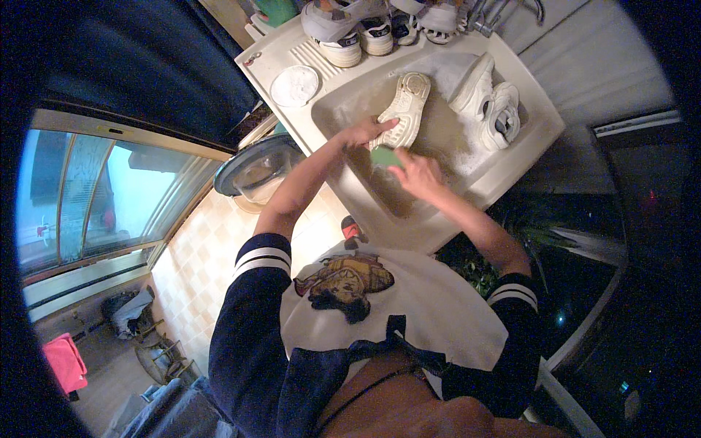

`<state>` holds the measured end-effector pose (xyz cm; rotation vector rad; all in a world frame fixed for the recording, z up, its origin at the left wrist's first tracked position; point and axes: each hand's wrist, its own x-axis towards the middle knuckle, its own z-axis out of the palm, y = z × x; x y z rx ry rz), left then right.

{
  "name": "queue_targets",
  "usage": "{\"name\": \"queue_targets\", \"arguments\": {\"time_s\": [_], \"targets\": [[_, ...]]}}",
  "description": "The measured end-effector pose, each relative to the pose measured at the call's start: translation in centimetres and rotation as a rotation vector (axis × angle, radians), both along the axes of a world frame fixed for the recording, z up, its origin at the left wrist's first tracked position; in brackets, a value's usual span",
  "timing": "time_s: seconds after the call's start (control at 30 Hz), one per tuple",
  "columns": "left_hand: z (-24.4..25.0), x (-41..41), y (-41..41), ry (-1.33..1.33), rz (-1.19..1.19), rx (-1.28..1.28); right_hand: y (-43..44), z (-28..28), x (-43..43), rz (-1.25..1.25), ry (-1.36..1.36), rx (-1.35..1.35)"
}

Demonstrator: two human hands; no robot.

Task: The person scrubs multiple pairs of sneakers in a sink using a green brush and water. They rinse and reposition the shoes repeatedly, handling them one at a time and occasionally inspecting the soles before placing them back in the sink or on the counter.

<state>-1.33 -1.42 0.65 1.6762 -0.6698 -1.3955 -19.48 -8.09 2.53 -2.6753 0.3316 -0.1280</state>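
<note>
My left hand [369, 132] grips a white shoe [412, 101] by its near end, its patterned sole turned up towards me. In my right hand [420, 174] is a green scrubbing brush or block [386, 157], blurred, close against the near end of that sole. Both hands are over the basin of a pale laundry sink [378, 200], whose bottom looks wet, with some foam. Two more white sneakers [475, 90] [501, 117] lean in the basin's far right corner.
On the ribbed ledge behind the basin stand several sneakers [342, 50]. A white dish [294, 86] with white contents sits at the ledge's left. A metal faucet [484, 24] rises at the back right. Left of the sink is a front-loading washer's round door [257, 169].
</note>
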Motion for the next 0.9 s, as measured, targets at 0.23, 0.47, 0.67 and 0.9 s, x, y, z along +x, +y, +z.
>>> {"name": "queue_targets", "arguments": {"time_s": [0.23,0.47,0.67,0.9], "targets": [[-0.2,0.4,0.2,-0.038,-0.136,-0.023,-7.9,-1.3,2.8,-0.36,-0.212,0.002],[-1.9,2.6,0.5,-0.259,-0.272,-0.1,-9.6,-0.8,3.1,-0.428,-0.205,0.015],[1.7,-3.8,-1.5,-1.149,-0.063,0.229,-11.0,-4.7,3.1,-0.818,-0.014,0.132],[1.8,-5.1,-3.4,-1.298,-0.15,0.398,-12.8,-6.7,0.4,-0.694,0.039,0.055]]}}
